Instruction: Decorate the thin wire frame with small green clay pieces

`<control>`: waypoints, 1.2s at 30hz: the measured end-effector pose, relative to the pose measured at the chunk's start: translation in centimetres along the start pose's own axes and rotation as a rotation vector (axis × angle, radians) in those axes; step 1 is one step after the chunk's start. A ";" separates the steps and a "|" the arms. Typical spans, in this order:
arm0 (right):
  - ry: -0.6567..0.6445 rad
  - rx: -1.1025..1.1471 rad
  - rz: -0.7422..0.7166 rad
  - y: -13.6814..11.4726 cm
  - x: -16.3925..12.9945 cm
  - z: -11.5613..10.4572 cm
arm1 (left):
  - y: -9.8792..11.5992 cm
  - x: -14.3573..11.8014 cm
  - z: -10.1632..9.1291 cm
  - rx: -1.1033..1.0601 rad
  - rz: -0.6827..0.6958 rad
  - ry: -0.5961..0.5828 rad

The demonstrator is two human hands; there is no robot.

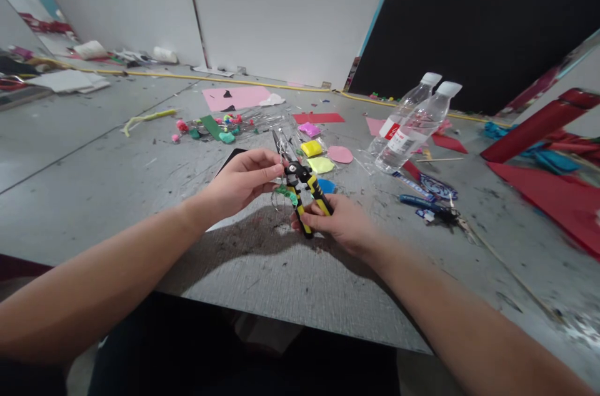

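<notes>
two bare forearms come in from the near edge over a grey, scratched table (pixel 117 196). the right hand (pixel 344 221) is curled around the yellow-and-black handles of a pair of pliers (pixel 302 187), fingers closed on the grips, and the tool stands tilted with its metal tips pointing up and away to the far left. the left hand (pixel 244 180) sits just left of the pliers, thumb and fingers pinched together at the tool's head, touching it; a thin wire and a small green scrap (pixel 285 193) hang at that spot, though what exactly the fingertips pinch is too small to tell. both hands hover just above the table, near its middle, casting a dark shadow toward the near edge. just beyond the pliers lie small blocks of clay: a yellow piece (pixel 311 148), a pale green piece (pixel 321 165), a blue piece (pixel 326 185) and a pink disc (pixel 340 154). to the right, two clear plastic bottles (pixel 412 127) with white caps lie tilted side by side, with blue pens (pixel 419 201) near them. farther left is a clutter of coloured bits in clear wrapping (pixel 225 124), and beyond it a pink sheet (pixel 237 97). red paper (pixel 553 193) covers the far right.
</notes>
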State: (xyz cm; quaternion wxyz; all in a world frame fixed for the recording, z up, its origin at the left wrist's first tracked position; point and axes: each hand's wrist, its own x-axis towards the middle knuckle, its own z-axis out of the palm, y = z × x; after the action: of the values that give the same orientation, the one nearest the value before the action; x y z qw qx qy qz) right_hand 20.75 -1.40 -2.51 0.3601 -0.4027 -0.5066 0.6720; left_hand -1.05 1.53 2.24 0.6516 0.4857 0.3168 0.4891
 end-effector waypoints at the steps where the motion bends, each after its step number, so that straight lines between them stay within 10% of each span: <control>1: -0.021 0.009 -0.009 0.0 0.0 -0.1 | 0.1 0.0 0.0 0.004 0.004 -0.001; 14: -0.167 0.044 -0.011 -0.2 -0.6 -0.1 | 0.4 -0.6 0.2 0.047 0.018 -0.063; 23: 0.158 -0.789 -0.578 -0.8 -0.8 -0.2 | 0.3 0.4 -0.3 -0.006 0.194 0.045; 36: 0.643 -1.468 -1.123 -2.1 -0.9 -3.2 | 2.2 0.3 0.0 0.151 0.029 0.132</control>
State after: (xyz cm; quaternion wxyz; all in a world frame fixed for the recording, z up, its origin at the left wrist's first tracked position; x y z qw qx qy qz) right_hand 24.22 -0.45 -0.82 0.4086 -0.3908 -0.7946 -0.2213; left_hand -1.67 1.90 4.33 0.5836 0.5047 0.3881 0.5040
